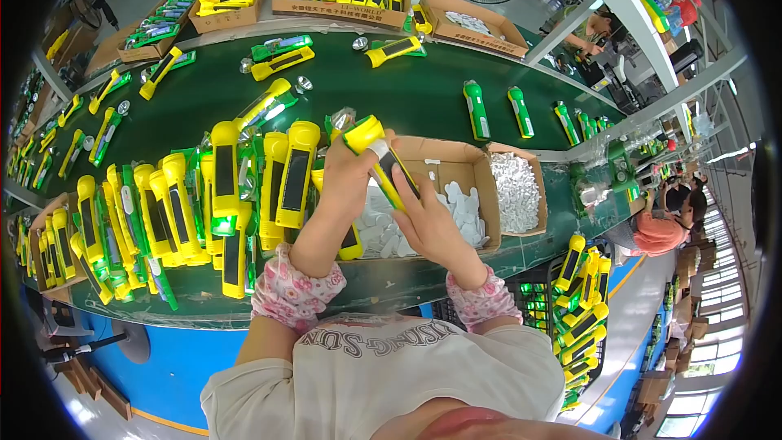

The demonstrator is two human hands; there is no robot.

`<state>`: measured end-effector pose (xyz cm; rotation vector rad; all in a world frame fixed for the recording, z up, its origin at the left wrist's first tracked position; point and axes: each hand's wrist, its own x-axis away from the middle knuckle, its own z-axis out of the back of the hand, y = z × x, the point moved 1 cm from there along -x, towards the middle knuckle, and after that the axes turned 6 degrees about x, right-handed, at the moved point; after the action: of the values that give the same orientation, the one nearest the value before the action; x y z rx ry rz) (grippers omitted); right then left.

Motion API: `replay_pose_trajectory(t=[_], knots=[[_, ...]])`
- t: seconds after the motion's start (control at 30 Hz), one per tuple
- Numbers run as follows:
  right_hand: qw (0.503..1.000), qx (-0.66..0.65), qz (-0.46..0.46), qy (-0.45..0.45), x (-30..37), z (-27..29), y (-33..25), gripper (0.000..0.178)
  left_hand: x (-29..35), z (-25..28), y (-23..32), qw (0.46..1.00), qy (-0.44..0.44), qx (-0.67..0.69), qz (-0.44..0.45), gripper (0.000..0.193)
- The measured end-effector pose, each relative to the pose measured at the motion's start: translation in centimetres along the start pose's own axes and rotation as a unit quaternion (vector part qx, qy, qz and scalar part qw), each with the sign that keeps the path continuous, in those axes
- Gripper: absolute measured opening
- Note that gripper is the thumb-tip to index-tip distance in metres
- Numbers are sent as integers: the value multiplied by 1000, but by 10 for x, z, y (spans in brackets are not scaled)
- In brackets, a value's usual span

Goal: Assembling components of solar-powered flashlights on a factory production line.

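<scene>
Both of my hands are on one yellow flashlight [363, 133] with a dark panel along its body, held tilted above an open cardboard box. My left hand [345, 175] wraps around it near the head end. My right hand [428, 224] grips the body, with fingers lying over the panel. A small white piece [379, 148] shows on the flashlight between the hands; how it is attached I cannot tell. Flat white plastic parts [463, 212] fill the cardboard box [487, 187] below. Left of my hands, yellow flashlights [297, 175] with dark panels and green parts are crowded together.
A smaller box of tiny white pieces [515, 191] adjoins on the right. Across the green conveyor belt [391, 90] lie scattered flashlights, with filled cardboard boxes [338, 6] behind. A black crate of flashlights [582, 342] stands at the right. Farther off is a person in orange [660, 232].
</scene>
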<state>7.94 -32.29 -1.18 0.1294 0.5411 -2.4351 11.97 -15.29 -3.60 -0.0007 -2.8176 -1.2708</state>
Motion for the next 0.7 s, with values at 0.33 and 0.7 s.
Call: replay_pose_trajectory(t=[0.33,0.7], knots=[[734,-628,-93,-241,-1,1,28,48,26,-29,20,980,-144,115,-72,53],[974,-228,-14,4,-2,-2,35,45,20,-34,13,990,-102,-73,-70,43]])
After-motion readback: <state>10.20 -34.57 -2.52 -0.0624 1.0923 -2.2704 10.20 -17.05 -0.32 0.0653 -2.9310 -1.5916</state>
